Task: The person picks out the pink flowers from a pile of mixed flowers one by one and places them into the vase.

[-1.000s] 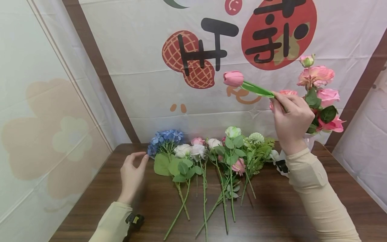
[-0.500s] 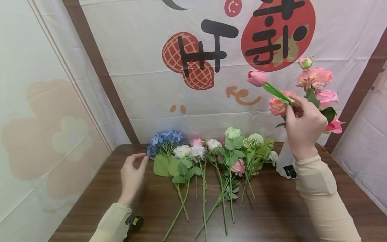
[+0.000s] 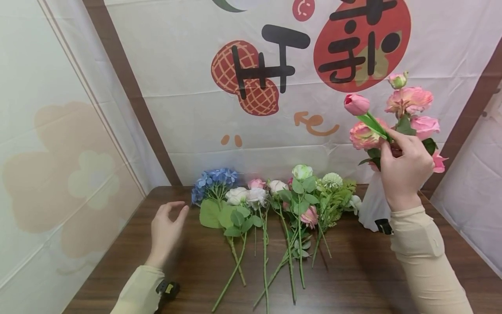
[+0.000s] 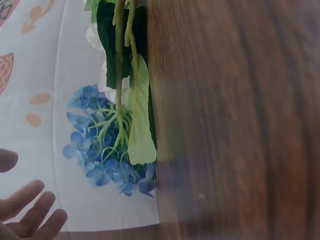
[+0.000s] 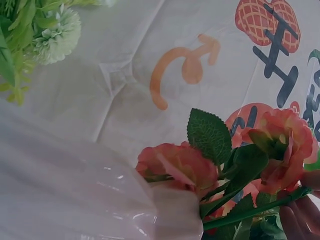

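My right hand [image 3: 408, 170] pinches a pink tulip [image 3: 357, 104] by its green stem, bloom tilted up and left. In the right wrist view the green stem [image 5: 245, 215] runs down to the mouth of a glossy white vase [image 5: 100, 185]. Pink roses and peonies [image 3: 409, 99] stand in this vase, partly behind the hand. My left hand [image 3: 167, 231] hovers at the table's left with relaxed fingers, holding nothing. A blue hydrangea [image 3: 215, 179] lies just beyond it; in the left wrist view its blue petals [image 4: 100, 172] are apart from the fingers [image 4: 37, 212].
Several loose stems lie across the brown wooden table [image 3: 345, 283]: white roses [image 3: 256, 196], a pale green rose [image 3: 302, 172], a pink rose [image 3: 310, 216], and a green pompom flower [image 3: 332, 179] with ferny leaves. A printed white cloth [image 3: 188, 117] hangs behind.
My right hand has carried the tulip rightward to the vase, the bloom turning more upright. My left hand has drawn slightly left, away from the hydrangea.
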Motion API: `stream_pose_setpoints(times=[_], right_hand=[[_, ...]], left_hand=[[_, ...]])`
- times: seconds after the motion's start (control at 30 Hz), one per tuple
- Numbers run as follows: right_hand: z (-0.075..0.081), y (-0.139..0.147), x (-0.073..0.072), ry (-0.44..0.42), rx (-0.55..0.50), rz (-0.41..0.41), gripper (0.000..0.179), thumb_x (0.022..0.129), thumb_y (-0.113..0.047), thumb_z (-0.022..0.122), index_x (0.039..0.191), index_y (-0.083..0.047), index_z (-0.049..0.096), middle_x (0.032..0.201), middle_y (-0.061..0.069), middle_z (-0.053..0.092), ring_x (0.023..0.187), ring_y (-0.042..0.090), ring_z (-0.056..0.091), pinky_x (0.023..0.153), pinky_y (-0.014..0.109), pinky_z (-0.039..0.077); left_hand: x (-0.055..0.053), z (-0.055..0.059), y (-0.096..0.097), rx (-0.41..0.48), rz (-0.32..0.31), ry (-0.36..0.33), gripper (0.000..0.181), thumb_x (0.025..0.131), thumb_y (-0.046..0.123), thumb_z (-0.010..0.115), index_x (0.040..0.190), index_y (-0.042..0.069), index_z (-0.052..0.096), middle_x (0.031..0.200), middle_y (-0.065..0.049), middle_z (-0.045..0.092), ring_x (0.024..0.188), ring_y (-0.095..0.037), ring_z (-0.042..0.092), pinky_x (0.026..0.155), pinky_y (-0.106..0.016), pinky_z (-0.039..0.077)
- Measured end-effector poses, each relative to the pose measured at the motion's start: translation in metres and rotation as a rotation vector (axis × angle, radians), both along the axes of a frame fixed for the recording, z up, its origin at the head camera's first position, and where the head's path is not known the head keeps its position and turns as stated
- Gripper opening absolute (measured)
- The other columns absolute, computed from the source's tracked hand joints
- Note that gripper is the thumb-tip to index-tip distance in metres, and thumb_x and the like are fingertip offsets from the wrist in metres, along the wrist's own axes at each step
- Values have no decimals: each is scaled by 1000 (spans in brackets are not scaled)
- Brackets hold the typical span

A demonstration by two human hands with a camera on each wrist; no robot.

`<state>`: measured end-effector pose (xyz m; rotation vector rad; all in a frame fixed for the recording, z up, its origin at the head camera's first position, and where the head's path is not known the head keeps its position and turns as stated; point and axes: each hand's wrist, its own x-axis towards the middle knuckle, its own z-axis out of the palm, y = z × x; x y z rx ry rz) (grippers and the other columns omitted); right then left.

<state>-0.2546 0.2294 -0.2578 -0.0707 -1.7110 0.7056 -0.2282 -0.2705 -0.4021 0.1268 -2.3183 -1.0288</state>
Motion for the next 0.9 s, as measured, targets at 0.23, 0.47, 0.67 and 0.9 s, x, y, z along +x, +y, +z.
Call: stream_pose_setpoints(times=[0.23, 0.47, 0.67, 0.9], right_hand=[[-4, 5, -2, -29, 17, 5, 21, 87, -25, 65, 106, -19, 74, 91, 13, 71, 75, 27, 62, 64, 10, 23], [-7, 7, -1, -33, 35, 19, 23, 86, -24, 65, 106, -17, 74, 90, 16, 65, 81, 29, 59, 65, 20, 27], [-9, 11, 3, -55, 21, -8, 26, 89, -24, 62, 112, -19, 71, 85, 20, 63, 79, 33, 58, 63, 21, 27], [-12, 15, 4, -56, 19, -38, 29, 90, -26, 62, 118, -22, 68, 89, 22, 67, 81, 35, 61, 63, 30, 33]], left_hand=[[7, 3, -9, -32, 6, -28, 33, 92, 27, 61, 114, 3, 63, 118, -20, 59, 117, -41, 50, 97, -53, 36], [8, 3, -16, -50, 21, -41, 35, 92, 28, 60, 117, 3, 62, 120, -20, 58, 118, -41, 49, 98, -53, 36], [9, 3, -19, -47, 23, -46, 35, 92, 29, 60, 117, 4, 62, 120, -20, 58, 119, -40, 49, 99, -52, 35], [8, 2, -21, -66, 20, -52, 36, 92, 29, 60, 118, 3, 61, 121, -20, 58, 119, -40, 48, 98, -53, 35]])
